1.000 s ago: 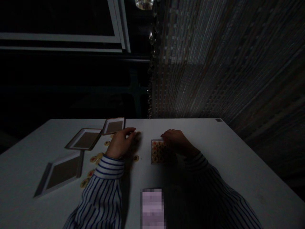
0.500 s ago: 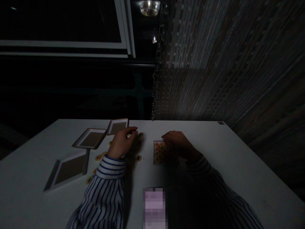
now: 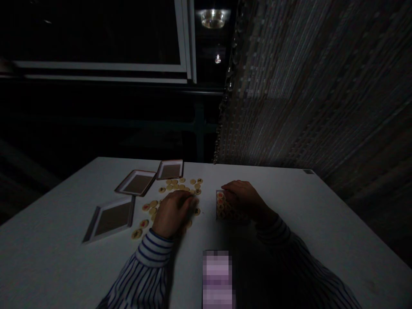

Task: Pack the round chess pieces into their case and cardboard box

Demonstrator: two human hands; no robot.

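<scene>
The scene is very dim. Several small round yellowish pieces (image 3: 180, 185) with red or dark marks lie scattered on a white table (image 3: 64, 253). My left hand (image 3: 174, 212) rests palm down among them, fingers curled over some pieces near its tips. My right hand (image 3: 243, 199) lies on a small square box (image 3: 220, 205) filled with the same round pieces, covering its right part. Both sleeves are striped.
Three shallow square trays with brown insides lie to the left: a near tray (image 3: 111, 219), a middle tray (image 3: 135, 183) and a far tray (image 3: 170, 170). A beaded curtain (image 3: 305, 94) hangs behind the table on the right. A dark window lies beyond.
My left hand has drawn back from the far pieces toward me and dropped flat onto the scattered ones. The camera has shifted, so everything sits further right. The right hand stays on the box.
</scene>
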